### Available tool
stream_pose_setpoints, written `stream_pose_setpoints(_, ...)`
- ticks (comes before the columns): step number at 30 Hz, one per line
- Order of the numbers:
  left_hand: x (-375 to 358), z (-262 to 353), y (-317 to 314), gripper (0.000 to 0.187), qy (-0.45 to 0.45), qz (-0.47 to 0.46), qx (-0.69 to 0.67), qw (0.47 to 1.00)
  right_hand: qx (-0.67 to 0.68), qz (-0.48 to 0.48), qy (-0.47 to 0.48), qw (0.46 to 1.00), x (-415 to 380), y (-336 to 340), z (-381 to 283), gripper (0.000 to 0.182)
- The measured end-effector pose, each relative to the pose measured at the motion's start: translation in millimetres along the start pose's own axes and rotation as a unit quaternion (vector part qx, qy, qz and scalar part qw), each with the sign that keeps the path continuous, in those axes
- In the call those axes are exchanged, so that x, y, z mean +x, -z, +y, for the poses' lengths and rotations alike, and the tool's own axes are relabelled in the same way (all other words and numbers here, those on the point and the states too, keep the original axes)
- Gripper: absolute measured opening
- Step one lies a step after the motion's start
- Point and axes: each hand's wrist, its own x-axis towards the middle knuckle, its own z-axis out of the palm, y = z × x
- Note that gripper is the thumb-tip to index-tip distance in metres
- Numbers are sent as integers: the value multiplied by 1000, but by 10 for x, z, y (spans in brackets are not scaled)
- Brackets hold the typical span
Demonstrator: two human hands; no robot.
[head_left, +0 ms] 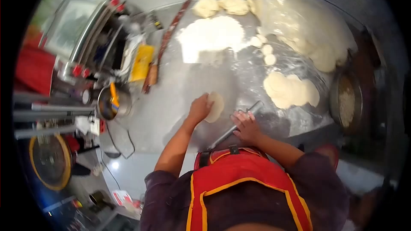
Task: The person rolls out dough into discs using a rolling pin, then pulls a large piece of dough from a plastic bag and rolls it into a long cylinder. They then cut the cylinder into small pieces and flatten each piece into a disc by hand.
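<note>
Nearest me, just past my red apron (244, 166), my right hand (245, 126) lies over the thin rod (223, 136), its fingers apart. At 11 o'clock my left hand (199, 108) touches the left edge of a flat dough disc (216, 108) on the table (175, 98); its fingers are curled, and I cannot tell whether they pinch it. Farther, between 1 and 2, overlapping dough rounds (290, 90) lie together, and the metal pot (124, 105) stands at 10. Beyond, small dough balls (269, 54) sit toward 1, white flour (209, 34) spreads near 12, and dough lumps (206, 7) lie farthest.
</note>
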Motion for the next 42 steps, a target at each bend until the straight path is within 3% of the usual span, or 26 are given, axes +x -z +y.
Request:
stream_pose_setpoints(2,14,115,449,37,11,-59,-11,998,30,31,23,999,94,-129,-378,63)
stream_pose_setpoints(3,506,787,1,36,-60,-34,-40,997,7,34,23,999,-175,39,349,62)
stream_pose_setpoints(5,702,1182,-184,33,-157,-11,-46,986,36,55,27,997,-134,13,285,60)
stream_pose_setpoints(7,875,1663,-404,29,-216,8,-148,965,37,88,39,995,-152,28,279,59)
stream_pose_setpoints(10,1390,2163,-650,34,-156,-56,-140,976,60,94,24,994,-146,6,269,58)
stream_pose_setpoints(13,1840,2297,-860,38,-226,74,-45,970,60,96,13,993,-163,-42,293,58)
stream_pose_setpoints(16,2211,2220,-1054,42,-370,112,153,909,67,99,8,993,-189,-125,315,58)
stream_pose_setpoints(17,2263,2192,-1127,43,-380,102,151,907,76,94,3,993,-195,-141,309,57)
stream_pose_setpoints(21,2137,1926,-1074,47,-351,64,128,925,75,115,11,990,-148,-177,295,57)
stream_pose_setpoints(24,1693,1424,-909,46,-331,85,64,938,60,102,15,993,-127,2,300,59)
stream_pose_setpoints(28,873,357,-818,44,-302,192,37,933,85,-117,-44,989,88,360,242,58)
stream_pose_setpoints(29,694,64,-860,43,-292,216,52,930,63,-40,-11,997,28,301,249,58)
stream_pose_setpoints(30,395,-93,-742,42,-257,233,66,936,68,-73,-23,995,87,303,217,56)
stream_pose_setpoints(32,-78,-252,-451,40,-224,255,73,938,-22,97,82,992,-38,-91,357,58)
stream_pose_setpoints(36,-22,-310,-551,35,-238,264,98,929,-71,106,109,986,-69,-139,456,58)
stream_pose_setpoints(38,122,-219,-615,46,-228,234,69,943,-105,147,135,974,-69,-291,575,59)
stream_pose_setpoints(41,173,-130,-418,55,-226,169,63,957,-200,72,122,970,-52,-92,472,64)
stream_pose_setpoints(42,132,-135,-328,57,-224,140,66,962,-152,29,96,983,11,-44,419,54)
